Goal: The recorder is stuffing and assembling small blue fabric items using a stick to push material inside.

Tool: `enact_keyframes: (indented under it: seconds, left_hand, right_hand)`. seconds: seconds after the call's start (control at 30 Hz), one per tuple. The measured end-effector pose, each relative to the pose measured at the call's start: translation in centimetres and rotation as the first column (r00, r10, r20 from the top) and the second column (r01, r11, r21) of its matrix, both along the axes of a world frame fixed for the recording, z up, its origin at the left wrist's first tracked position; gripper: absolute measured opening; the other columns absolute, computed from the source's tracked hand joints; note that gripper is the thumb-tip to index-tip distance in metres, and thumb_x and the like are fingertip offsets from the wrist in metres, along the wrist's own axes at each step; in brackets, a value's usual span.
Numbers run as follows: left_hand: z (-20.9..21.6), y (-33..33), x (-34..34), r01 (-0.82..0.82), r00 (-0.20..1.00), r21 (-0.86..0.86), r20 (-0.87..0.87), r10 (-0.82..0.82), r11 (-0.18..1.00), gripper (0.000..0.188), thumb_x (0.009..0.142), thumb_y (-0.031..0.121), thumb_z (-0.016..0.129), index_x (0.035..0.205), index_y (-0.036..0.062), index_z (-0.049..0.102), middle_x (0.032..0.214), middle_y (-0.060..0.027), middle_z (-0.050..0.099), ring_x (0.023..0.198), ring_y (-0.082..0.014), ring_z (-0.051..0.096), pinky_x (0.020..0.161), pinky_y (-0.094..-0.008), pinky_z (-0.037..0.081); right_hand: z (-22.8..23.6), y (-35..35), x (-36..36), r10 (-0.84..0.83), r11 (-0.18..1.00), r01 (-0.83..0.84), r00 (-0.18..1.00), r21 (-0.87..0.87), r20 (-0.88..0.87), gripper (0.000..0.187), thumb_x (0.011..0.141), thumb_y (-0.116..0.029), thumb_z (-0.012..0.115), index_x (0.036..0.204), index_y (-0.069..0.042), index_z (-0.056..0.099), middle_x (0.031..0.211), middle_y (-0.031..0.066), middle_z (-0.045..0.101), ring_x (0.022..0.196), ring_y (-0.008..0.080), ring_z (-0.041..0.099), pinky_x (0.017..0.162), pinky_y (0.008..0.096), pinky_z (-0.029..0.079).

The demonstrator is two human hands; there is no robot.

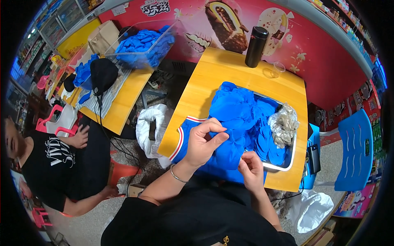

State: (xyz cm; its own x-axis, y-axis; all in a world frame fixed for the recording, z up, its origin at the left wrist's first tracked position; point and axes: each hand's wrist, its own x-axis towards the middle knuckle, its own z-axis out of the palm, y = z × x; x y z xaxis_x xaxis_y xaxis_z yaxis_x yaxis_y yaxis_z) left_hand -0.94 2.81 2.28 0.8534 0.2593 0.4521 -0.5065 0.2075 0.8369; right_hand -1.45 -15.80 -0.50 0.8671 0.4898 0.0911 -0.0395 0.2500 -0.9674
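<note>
My left hand (202, 143), a metal bangle on its wrist, pinches the upper left of a thin blue cloth piece (230, 151) between thumb and fingers. At the lower right edge of that piece, my right hand (251, 169) pinches with thumb and fingertips. Just beyond the hands lies a heap of similar blue cloth pieces (233, 104), partly covering a metal tray (292, 156). Under my left hand a blue garment with red and white striped trim (179, 141) is spread over the table edge. A crumpled clear plastic bag (283, 125) rests on the tray's right side.
A black flask (257, 47) and a clear cup (277, 69) stand at the back of the yellow table (213, 61). A clear bin of blue pieces (143, 47) sits on the left table. One seated person (53, 168) is at left; a blue chair (355, 151) is right.
</note>
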Motion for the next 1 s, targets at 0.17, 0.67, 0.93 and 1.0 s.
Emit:
enact_keyframes:
  seconds: [0.17,0.67,0.93,1.0]
  left_hand:
    - [-0.6,-0.4,-0.1,0.05,0.998,-0.184,-0.02,-0.055,0.982,0.009,0.079,0.001,0.069,0.077,0.0019,0.06,0.076,-0.0025,0.054,0.07,-0.0093,0.047,0.063,-0.0199,0.038]
    - [-0.5,-1.3,-0.6,-0.066,0.993,0.008,-0.1,0.066,0.998,0.012,0.081,0.003,0.066,0.073,0.003,0.057,0.074,0.0008,0.053,0.071,-0.005,0.049,0.062,-0.0204,0.04]
    - [-1.3,-1.7,-1.6,0.06,0.992,-0.015,-0.114,-0.061,0.998,0.014,0.087,0.014,0.061,0.085,0.0003,0.059,0.078,-0.0031,0.06,0.076,-0.006,0.053,0.07,-0.023,0.044]
    - [-1.5,-1.7,-1.3,0.01,0.999,0.208,-0.053,0.002,0.978,0.017,0.089,0.017,0.059,0.087,-0.0004,0.06,0.081,-0.0071,0.062,0.079,-0.0088,0.056,0.073,-0.0246,0.046]
  right_hand:
    - [-0.1,0.0,0.0,0.094,0.996,-0.092,0.981,0.02,-0.168,0.012,0.09,-0.008,0.055,0.1,-0.002,0.053,0.085,0.0024,0.056,0.067,0.0067,0.052,0.057,0.0193,0.039]
    - [0.0,-0.1,-0.9,-0.048,0.999,0.044,0.915,-0.018,-0.4,0.022,0.086,-0.011,0.06,0.102,-0.013,0.044,0.077,0.0001,0.054,0.052,0.0058,0.046,0.042,0.017,0.034]
    - [-0.2,-2.2,0.1,-0.053,0.941,0.104,0.985,-0.323,0.162,0.007,0.088,-0.006,0.053,0.092,-0.006,0.047,0.069,0.0006,0.052,0.052,0.0026,0.041,0.046,0.0166,0.03]
    - [0.0,-2.8,-0.3,-0.05,0.887,0.114,0.987,-0.448,0.152,0.021,0.09,0.0,0.049,0.111,0.003,0.051,0.103,0.0067,0.052,0.091,0.0136,0.047,0.081,0.0248,0.04]
